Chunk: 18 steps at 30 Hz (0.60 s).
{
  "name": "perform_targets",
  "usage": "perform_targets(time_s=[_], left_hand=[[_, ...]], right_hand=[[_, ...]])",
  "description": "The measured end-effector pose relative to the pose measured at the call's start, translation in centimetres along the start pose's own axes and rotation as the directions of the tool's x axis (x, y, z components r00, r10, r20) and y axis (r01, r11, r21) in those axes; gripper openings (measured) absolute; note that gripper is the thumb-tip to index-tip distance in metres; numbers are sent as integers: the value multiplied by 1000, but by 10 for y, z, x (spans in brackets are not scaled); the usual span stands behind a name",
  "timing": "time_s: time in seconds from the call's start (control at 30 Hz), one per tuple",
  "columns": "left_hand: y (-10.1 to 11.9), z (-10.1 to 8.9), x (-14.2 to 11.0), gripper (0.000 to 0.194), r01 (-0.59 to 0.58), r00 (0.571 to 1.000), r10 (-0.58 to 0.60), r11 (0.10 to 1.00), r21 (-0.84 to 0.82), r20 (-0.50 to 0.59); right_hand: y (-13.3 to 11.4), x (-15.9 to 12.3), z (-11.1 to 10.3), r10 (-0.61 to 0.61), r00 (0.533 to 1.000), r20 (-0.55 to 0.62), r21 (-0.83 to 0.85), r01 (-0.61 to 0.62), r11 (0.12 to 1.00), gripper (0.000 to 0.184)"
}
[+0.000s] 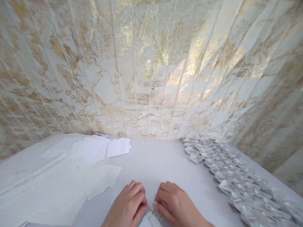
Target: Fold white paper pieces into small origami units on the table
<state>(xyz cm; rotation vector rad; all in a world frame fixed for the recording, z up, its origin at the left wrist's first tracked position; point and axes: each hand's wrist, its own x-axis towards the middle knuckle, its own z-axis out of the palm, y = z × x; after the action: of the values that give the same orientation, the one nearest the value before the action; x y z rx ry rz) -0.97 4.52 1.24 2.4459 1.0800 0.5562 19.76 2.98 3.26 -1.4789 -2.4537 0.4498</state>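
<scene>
Between my two hands, low in the view, lies a small piece of folded paper (151, 218), white with faint grey print. My left hand (130, 203) pinches its left side between thumb and curled fingers. On the other side, my right hand (174, 203) grips the paper's right part in the same way, thumb against fingers. The fingertips of both hands sit close together over the paper. Its lower part runs out of the frame, and my fingers cover some of its edges.
Loose white sheets (88, 148) and printed papers (44, 186) overlap on the left of the white table (151, 164). Rows of folded paper pieces (236, 176) stretch along the right side. A patterned curtain (142, 78) hangs behind the table.
</scene>
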Motion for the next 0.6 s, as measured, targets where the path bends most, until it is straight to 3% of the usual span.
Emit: perform_targets(time_s=[0.2, 0.33, 0.6], left_hand=[[4, 6, -2, 17, -4, 999, 6, 999, 52, -35], [3, 11, -2, 11, 1, 996, 3, 999, 43, -86], [3, 9, -1, 12, 32, 998, -29, 998, 54, -64]], right_hand=[[-1, 2, -2, 176, 984, 1, 65, -175, 982, 13], [-4, 2, 2, 183, 983, -7, 8, -183, 983, 12], [-5, 3, -1, 186, 983, 1, -42, -185, 982, 9]])
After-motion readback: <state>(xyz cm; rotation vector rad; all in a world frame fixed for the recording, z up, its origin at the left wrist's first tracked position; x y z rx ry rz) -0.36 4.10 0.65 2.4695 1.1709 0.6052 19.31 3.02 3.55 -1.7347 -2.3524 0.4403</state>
